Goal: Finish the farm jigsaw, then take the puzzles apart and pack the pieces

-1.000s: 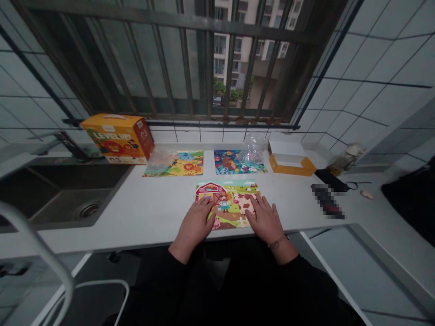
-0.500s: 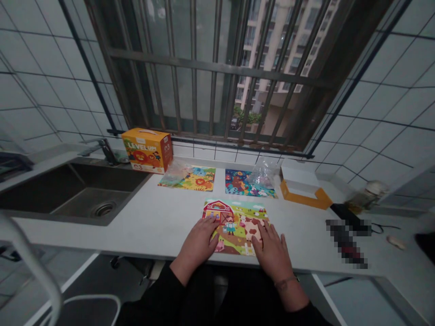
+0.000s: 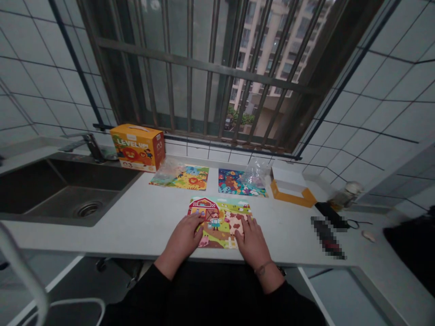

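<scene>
The farm puzzle (image 3: 222,210) lies flat at the near edge of the white tabletop (image 3: 142,222), about midway along it. The left hand (image 3: 183,236) rests palm down on its near left part and the right hand (image 3: 252,240) on its near right part, fingers apart and stretched flat, gripping nothing. Toward the far edge lie a yellow puzzle (image 3: 190,177) and a blue puzzle (image 3: 234,182), each partly under a clear plastic bag, with an orange box (image 3: 137,147) beside the sink (image 3: 41,190) toward the far left and an open orange tray (image 3: 292,190) to the right.
</scene>
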Demonstrator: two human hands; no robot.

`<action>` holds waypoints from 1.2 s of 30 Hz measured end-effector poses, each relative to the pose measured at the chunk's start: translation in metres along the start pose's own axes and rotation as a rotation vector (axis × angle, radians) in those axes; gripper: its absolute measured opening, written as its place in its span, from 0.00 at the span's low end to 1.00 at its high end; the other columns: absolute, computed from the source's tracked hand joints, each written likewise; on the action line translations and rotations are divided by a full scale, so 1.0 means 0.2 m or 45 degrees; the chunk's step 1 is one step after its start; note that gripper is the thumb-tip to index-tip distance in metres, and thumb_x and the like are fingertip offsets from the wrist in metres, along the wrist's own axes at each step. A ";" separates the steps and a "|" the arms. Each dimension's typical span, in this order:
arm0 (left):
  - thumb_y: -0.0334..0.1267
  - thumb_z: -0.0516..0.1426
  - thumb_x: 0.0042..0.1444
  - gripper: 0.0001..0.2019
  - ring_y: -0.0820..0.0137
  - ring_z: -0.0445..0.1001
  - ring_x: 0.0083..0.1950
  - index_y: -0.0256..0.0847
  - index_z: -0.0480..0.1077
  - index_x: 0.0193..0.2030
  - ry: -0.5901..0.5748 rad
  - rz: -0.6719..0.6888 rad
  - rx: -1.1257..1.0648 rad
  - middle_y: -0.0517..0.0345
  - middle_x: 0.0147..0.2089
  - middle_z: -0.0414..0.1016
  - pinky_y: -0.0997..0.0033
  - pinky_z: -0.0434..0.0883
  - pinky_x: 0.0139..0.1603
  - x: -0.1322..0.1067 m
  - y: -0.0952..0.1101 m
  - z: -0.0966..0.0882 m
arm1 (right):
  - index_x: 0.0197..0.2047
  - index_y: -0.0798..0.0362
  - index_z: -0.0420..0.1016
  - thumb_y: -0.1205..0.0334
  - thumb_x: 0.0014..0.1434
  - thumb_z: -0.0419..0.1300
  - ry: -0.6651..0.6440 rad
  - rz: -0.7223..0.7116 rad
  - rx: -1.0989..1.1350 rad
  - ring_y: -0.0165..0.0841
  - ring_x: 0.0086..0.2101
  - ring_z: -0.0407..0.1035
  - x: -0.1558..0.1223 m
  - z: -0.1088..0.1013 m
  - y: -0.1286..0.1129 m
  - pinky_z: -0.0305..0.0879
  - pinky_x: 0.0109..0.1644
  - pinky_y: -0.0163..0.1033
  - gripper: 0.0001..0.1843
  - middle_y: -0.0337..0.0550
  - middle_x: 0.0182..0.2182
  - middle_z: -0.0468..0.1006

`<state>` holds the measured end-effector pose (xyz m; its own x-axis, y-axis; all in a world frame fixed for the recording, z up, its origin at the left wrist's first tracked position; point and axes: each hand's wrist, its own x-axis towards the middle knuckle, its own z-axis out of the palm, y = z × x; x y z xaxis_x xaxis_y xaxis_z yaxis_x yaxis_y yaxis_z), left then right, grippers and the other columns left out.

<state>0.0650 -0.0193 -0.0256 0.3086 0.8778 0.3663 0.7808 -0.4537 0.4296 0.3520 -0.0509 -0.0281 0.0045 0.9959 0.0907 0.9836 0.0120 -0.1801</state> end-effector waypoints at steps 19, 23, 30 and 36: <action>0.46 0.54 0.71 0.21 0.50 0.84 0.50 0.32 0.84 0.45 -0.433 -0.640 0.354 0.32 0.47 0.85 0.60 0.73 0.49 0.65 -0.20 -0.27 | 0.46 0.57 0.87 0.48 0.76 0.52 -0.271 0.191 -0.055 0.47 0.49 0.82 0.96 -0.24 0.04 0.68 0.50 0.43 0.26 0.61 0.47 0.88; 0.47 0.52 0.71 0.23 0.50 0.83 0.46 0.34 0.84 0.41 -0.370 -0.667 0.296 0.33 0.42 0.85 0.60 0.70 0.43 0.75 -0.29 -0.19 | 0.49 0.56 0.84 0.48 0.77 0.50 -0.228 0.259 -0.077 0.48 0.48 0.82 0.96 -0.21 0.08 0.67 0.46 0.44 0.26 0.61 0.46 0.88; 0.50 0.55 0.69 0.19 0.60 0.77 0.35 0.42 0.74 0.30 -0.283 -0.699 -0.022 0.49 0.35 0.82 0.64 0.61 0.37 0.74 -0.31 -0.12 | 0.51 0.53 0.80 0.48 0.76 0.55 -0.142 0.290 0.043 0.48 0.46 0.81 0.94 -0.17 0.22 0.62 0.42 0.43 0.19 0.56 0.44 0.88; 0.47 0.56 0.67 0.15 0.58 0.78 0.38 0.41 0.77 0.35 -0.177 -0.784 0.075 0.45 0.38 0.84 0.63 0.63 0.39 0.74 -0.31 -0.15 | 0.48 0.50 0.79 0.49 0.74 0.59 -0.098 0.303 0.275 0.43 0.42 0.80 0.97 -0.13 0.35 0.61 0.42 0.41 0.14 0.48 0.41 0.87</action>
<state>0.0467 0.1341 0.0275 -0.1420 0.9888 -0.0463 0.8650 0.1467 0.4799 0.4255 0.1416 0.0022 0.2080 0.9768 -0.0513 0.8956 -0.2113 -0.3914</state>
